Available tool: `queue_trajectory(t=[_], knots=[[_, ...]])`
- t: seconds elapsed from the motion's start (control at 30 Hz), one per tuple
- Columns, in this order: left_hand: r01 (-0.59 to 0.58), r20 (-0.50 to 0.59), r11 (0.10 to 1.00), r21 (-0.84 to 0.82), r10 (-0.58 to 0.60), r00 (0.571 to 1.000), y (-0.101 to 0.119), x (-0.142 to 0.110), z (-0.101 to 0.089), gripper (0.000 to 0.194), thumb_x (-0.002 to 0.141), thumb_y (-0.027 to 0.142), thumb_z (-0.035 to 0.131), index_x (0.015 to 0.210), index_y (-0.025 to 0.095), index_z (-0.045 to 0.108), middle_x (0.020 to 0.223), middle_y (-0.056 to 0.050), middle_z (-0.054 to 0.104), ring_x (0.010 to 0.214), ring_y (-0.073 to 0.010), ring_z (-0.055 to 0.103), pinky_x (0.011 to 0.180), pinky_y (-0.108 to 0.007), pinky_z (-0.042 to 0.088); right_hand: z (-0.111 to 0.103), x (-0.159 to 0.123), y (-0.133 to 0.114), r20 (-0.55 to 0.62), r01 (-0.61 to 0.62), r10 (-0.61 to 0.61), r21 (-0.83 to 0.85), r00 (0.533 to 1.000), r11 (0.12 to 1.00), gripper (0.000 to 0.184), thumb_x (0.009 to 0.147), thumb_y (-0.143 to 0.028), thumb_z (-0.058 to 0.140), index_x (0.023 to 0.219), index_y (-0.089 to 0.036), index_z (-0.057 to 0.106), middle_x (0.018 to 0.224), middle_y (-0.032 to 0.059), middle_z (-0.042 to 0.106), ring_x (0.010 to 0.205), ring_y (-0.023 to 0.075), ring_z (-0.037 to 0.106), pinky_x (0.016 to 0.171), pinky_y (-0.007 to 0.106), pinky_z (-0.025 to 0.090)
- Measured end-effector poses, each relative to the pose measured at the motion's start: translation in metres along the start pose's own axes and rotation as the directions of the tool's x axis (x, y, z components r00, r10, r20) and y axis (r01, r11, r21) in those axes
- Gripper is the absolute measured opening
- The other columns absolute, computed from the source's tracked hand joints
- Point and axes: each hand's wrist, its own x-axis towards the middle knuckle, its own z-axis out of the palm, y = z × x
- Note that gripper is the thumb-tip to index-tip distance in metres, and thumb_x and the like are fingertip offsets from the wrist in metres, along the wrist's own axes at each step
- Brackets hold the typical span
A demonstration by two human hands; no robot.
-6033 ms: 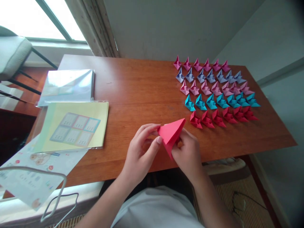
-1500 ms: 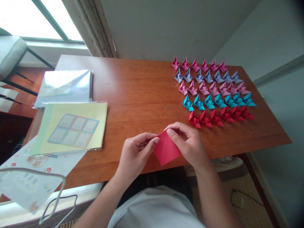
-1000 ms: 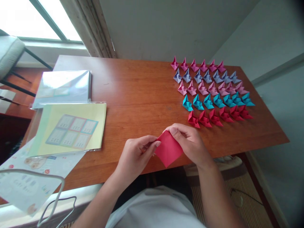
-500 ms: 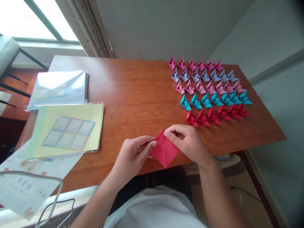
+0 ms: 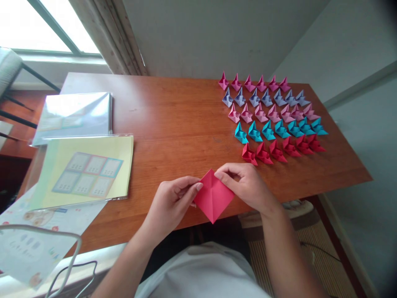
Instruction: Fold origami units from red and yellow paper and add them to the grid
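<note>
A red origami paper (image 5: 214, 198), creased down its middle, is held up as a diamond near the table's front edge. My left hand (image 5: 178, 196) pinches its left side between thumb and fingers. On the upper right edge, my right hand (image 5: 245, 184) is closed with thumb and forefinger gripping the paper. Parts of the fingers are hidden behind the sheet. Just beyond my right hand lies a row of folded red paper pieces (image 5: 277, 151), each with raised points.
Rows of turquoise (image 5: 281, 129), light pink (image 5: 273, 114), lilac (image 5: 266, 98) and magenta (image 5: 261, 84) folded pieces stand on the wooden table (image 5: 173, 111). At left lie a yellow packet (image 5: 93, 145), a clear-wrapped stack (image 5: 74, 111) and a printed sheet (image 5: 77, 219).
The red paper now shows more of its face, with its lower corner a little lower. Both hands keep their pinch. The whole view has shifted slightly.
</note>
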Motion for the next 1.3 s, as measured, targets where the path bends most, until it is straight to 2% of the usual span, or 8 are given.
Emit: queue_trajectory(t=[0.17, 0.27, 0.37, 0.6, 0.8, 1.0, 1.17, 1.3], knots=[[0.028, -0.016, 0.999, -0.035, -0.028, 0.999, -0.0007, -0.0005, -0.0013, 0.027, 0.091, 0.038, 0.066, 0.095, 0.014, 0.077, 0.072, -0.002, 0.071, 0.062, -0.0119, 0.064, 0.055, -0.017, 0.055, 0.0006, 0.0008, -0.0026, -0.024, 0.057, -0.059, -0.056, 0.998, 0.997, 0.026, 0.099, -0.033, 0.056, 0.081, -0.02, 0.07, 0.082, 0.0014, 0.073, 0.076, 0.016, 0.065, 0.067, 0.025, 0.044], [0.037, -0.035, 0.999, -0.037, -0.039, 0.999, -0.0011, -0.0002, -0.002, 0.028, 0.091, 0.039, 0.066, 0.095, 0.014, 0.077, 0.071, -0.001, 0.07, 0.061, -0.0119, 0.063, 0.054, -0.017, 0.055, -0.0012, 0.0001, -0.0011, 0.027, 0.041, -0.041, -0.014, 0.999, 0.999, 0.024, 0.1, -0.034, 0.054, 0.089, -0.02, 0.071, 0.087, 0.0013, 0.074, 0.078, 0.0158, 0.065, 0.067, 0.025, 0.045], [0.039, -0.042, 0.999, -0.031, -0.041, 0.998, -0.0013, 0.0001, -0.002, 0.028, 0.091, 0.039, 0.066, 0.094, 0.014, 0.076, 0.07, -0.001, 0.069, 0.06, -0.0116, 0.062, 0.054, -0.018, 0.054, -0.0019, -0.0008, -0.0002, 0.047, 0.021, -0.021, -0.016, 0.999, 1.0, 0.024, 0.099, -0.035, 0.055, 0.088, -0.02, 0.07, 0.082, 0.0004, 0.072, 0.072, 0.0148, 0.063, 0.062, 0.025, 0.044], [0.09, -0.032, 0.984, -0.151, -0.095, 0.995, 0.001, 0.0022, 0.0003, 0.029, 0.09, 0.042, 0.067, 0.092, 0.014, 0.074, 0.073, -0.002, 0.069, 0.063, -0.0124, 0.062, 0.057, -0.02, 0.054, 0.0027, -0.0008, -0.0034, -0.058, 0.034, -0.038, -0.067, 0.998, 0.997, 0.024, 0.098, -0.035, 0.057, 0.084, -0.02, 0.07, 0.08, 0.0019, 0.073, 0.072, 0.0164, 0.064, 0.063, 0.026, 0.045], [0.091, -0.045, 0.973, -0.213, -0.103, 0.994, 0.0026, 0.0024, 0.0001, 0.03, 0.089, 0.043, 0.069, 0.09, 0.013, 0.072, 0.075, -0.003, 0.07, 0.068, -0.0132, 0.062, 0.061, -0.021, 0.056, -0.0005, -0.0001, 0.0001, 0.044, -0.005, 0.004, 0.02, 0.999, 1.0, 0.033, 0.099, -0.042, 0.055, 0.08, -0.019, 0.068, 0.075, 0.0007, 0.068, 0.066, 0.014, 0.059, 0.059, 0.025, 0.042], [0.12, -0.044, 0.949, -0.29, -0.139, 0.989, 0.0043, 0.0036, 0.0034, 0.03, 0.088, 0.042, 0.07, 0.093, 0.013, 0.072, 0.078, -0.004, 0.072, 0.069, -0.0134, 0.063, 0.063, -0.021, 0.053, 0.0043, -0.0006, -0.0032, -0.076, 0.077, -0.088, -0.139, 0.993, 0.987, 0.028, 0.098, -0.035, 0.058, 0.077, -0.019, 0.069, 0.071, 0.0002, 0.07, 0.063, 0.0132, 0.059, 0.058, 0.025, 0.04], [0.11, -0.046, 0.972, -0.207, -0.122, 0.991, 0.0031, 0.005, 0.005, 0.026, 0.075, 0.035, 0.083, 0.088, 0.014, 0.073, 0.08, -0.003, 0.073, 0.073, -0.015, 0.063, 0.066, -0.021, 0.05, 0.0053, -0.0022, -0.0055, -0.069, 0.105, -0.117, -0.156, 0.991, 0.982, 0.027, 0.098, -0.035, 0.059, 0.078, -0.02, 0.07, 0.069, -0.0003, 0.069, 0.059, 0.0126, 0.057, 0.056, 0.025, 0.039], [0.118, -0.072, 0.975, -0.19, -0.133, 0.988, 0.0015, 0.0048, 0.0046, 0.027, 0.076, 0.038, 0.082, 0.083, 0.014, 0.073, 0.077, -0.004, 0.073, 0.07, -0.0148, 0.062, 0.063, -0.022, 0.048, 0.0006, -0.004, -0.0062, -0.027, 0.074, -0.076, -0.05, 0.997, 0.996, 0.028, 0.098, -0.037, 0.058, 0.078, -0.02, 0.069, 0.074, 0.001, 0.071, 0.067, 0.0147, 0.063, 0.061, 0.026, 0.043]])
